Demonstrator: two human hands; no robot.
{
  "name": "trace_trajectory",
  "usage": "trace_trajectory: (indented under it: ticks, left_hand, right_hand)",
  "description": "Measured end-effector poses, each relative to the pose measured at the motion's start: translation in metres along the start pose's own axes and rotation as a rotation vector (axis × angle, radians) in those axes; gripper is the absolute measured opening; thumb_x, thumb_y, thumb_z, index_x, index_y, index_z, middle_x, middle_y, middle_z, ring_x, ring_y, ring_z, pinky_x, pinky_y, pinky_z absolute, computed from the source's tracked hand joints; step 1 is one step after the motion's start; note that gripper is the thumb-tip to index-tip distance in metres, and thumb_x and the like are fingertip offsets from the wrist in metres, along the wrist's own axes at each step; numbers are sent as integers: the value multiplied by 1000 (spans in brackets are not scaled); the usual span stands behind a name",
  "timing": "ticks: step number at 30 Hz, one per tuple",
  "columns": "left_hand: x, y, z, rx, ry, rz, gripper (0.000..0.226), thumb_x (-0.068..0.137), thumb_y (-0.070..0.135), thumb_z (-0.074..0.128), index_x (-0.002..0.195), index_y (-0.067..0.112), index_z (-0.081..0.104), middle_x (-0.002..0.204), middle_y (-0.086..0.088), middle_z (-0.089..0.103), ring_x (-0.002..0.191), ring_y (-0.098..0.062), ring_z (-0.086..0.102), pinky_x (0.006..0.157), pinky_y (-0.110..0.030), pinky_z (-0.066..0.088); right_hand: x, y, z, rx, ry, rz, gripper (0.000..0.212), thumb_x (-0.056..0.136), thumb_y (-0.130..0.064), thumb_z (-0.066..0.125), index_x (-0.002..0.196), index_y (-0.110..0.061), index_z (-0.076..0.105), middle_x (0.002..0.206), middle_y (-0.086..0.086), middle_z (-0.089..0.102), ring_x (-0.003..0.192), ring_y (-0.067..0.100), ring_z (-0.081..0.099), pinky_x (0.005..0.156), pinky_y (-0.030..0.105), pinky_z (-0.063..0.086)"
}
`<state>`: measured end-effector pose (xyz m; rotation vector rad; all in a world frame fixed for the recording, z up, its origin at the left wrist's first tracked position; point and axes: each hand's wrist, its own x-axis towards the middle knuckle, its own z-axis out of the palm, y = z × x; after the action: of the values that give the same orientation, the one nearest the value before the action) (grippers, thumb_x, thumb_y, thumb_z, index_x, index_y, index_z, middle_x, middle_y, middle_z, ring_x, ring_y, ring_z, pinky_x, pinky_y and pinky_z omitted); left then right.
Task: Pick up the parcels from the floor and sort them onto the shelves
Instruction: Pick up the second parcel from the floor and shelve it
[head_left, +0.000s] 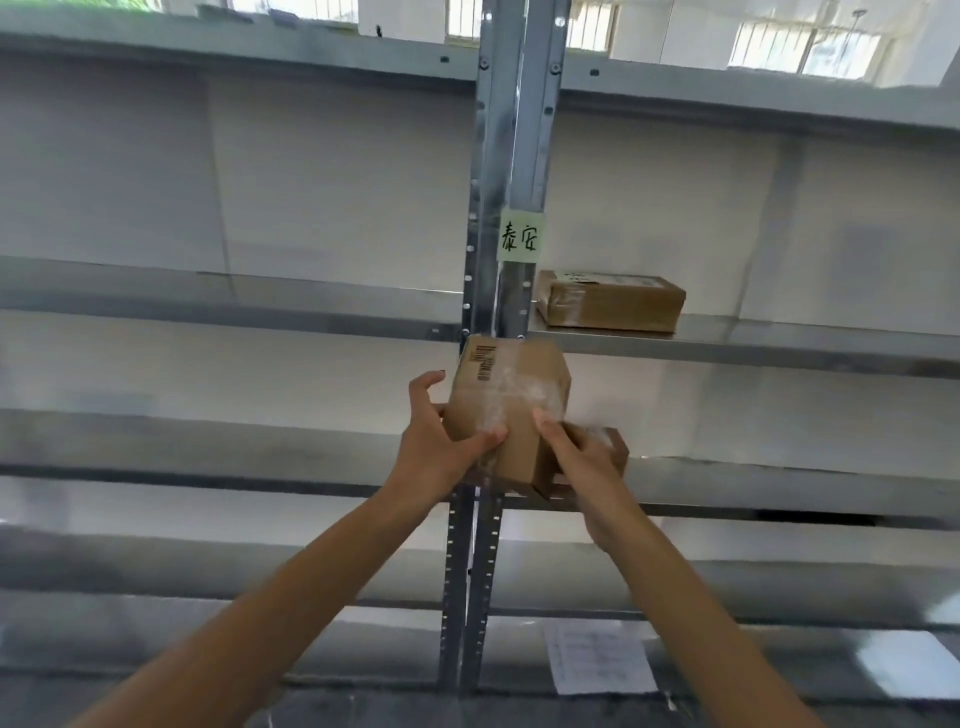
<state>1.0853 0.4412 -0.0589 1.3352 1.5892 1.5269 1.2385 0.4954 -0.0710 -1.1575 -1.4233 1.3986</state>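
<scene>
Both bare forearms reaching up from the bottom corners toward frame centre. Left hand (434, 439) clasping the near left side of a tall taped cardboard parcel (509, 402), thumb across its front, other fingers spread loose. Right hand (576, 457) gripping a second, flatter brown parcel (597, 457) pressed against the first one's lower right. Both parcels held mid-frame before the grey upright post (511, 156) of metal shelves (753, 338). Right of centre, on a shelf just beside the post, a flat taped parcel (610, 301); green handwritten label (519, 239) on the post above it. White paper sheet (602, 654) at lower right.
</scene>
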Motion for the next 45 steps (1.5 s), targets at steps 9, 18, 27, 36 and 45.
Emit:
trace_trajectory:
  ticks: [9,18,27,36,45]
  left_hand:
    - [-12,-12,-119,30,110,-17,77,74,32,75,135,29,28,132,-2,49,91,-10,55,60,-16,51]
    - [-36,-20,-210,89,253,19,58,79,37,69,130,27,44,122,7,55,96,-9,56,61,-9,48]
    - [-41,-28,-238,108,336,-18,51,84,33,64,130,20,49,130,1,56,113,-17,55,93,-40,53]
    - [-25,-40,-261,-211,160,-186,56,82,44,58,128,30,29,130,-6,51,110,-25,58,95,-40,52]
    - [-33,-61,-314,-265,196,-257,80,60,57,66,126,35,27,113,4,55,98,-17,63,69,-22,56]
  right_hand:
    - [-23,-10,107,124,-166,3,76,69,-59,61,132,-18,48,122,8,60,111,25,58,97,47,49]
    - [-40,-18,199,249,-265,-20,46,88,-57,44,122,-27,52,117,6,62,107,24,59,75,36,55]
    - [-27,-17,242,215,-338,-13,48,92,-54,37,128,-23,45,123,7,56,109,25,55,77,36,52]
    - [0,-24,269,222,-428,-16,36,93,-52,38,119,-28,45,115,-1,57,100,20,59,83,37,53]
    - [-4,-27,324,177,-487,6,50,92,-54,38,130,-23,44,127,7,55,113,29,56,95,52,49]
